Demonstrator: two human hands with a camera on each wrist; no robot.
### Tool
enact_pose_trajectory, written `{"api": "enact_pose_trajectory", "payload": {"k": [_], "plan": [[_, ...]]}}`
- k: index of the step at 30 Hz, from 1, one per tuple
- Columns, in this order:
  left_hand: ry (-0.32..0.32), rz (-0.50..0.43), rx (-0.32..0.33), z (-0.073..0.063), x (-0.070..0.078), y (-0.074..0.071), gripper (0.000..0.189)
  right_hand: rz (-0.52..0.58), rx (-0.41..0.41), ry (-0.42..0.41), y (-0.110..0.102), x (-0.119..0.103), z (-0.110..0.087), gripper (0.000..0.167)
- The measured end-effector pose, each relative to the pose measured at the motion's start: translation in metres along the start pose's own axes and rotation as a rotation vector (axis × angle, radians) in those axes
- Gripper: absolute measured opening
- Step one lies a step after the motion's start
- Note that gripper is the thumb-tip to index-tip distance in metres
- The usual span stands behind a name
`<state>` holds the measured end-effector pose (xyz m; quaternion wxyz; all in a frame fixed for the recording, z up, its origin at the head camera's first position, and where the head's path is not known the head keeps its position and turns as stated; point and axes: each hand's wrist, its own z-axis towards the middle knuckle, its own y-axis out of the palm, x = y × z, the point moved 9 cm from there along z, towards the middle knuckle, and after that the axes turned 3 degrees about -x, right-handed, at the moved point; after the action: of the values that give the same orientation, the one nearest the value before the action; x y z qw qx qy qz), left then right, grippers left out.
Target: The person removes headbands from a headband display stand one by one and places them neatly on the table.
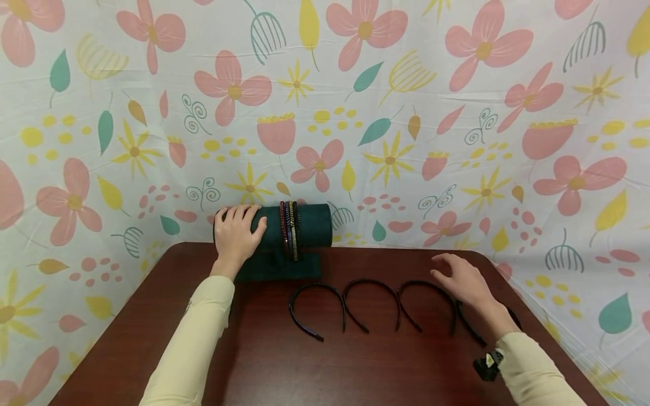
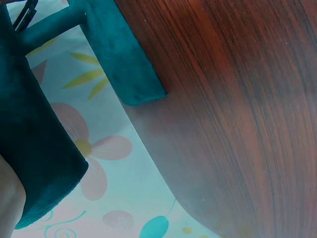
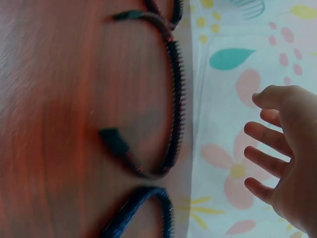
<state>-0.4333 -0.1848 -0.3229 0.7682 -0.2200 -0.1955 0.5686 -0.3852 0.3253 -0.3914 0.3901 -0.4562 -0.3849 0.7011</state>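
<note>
A dark green velvet roll stand (image 1: 315, 225) stands at the table's back left, with several glittery headbands (image 1: 290, 228) in red, blue, gold and black looped round its middle. My left hand (image 1: 236, 234) grips the roll's left end, fingers over the top and thumb along the front. In the left wrist view only a bit of that hand shows against the roll (image 2: 39, 134). Over the right end of a row of dark headbands (image 1: 373, 280), my right hand (image 1: 462, 282) hovers with loose fingers and holds nothing. The rightmost headband (image 1: 472, 327) is partly hidden beneath that wrist.
The reddish-brown wooden table (image 1: 284, 372) ends at a white cloth backdrop (image 1: 355, 124) printed with flowers, close behind the stand. The stand's flat base (image 2: 133, 74) sits near the back edge. A dark wrist device (image 1: 487, 366) is worn at the right sleeve.
</note>
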Motion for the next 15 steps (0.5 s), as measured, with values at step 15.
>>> {"api": "enact_pose_trajectory", "payload": {"k": [15], "plan": [[0.004,-0.008,0.012,0.000,0.000,0.000,0.048,-0.003,-0.014,-0.078,0.006,-0.051,0.026,0.041]]}}
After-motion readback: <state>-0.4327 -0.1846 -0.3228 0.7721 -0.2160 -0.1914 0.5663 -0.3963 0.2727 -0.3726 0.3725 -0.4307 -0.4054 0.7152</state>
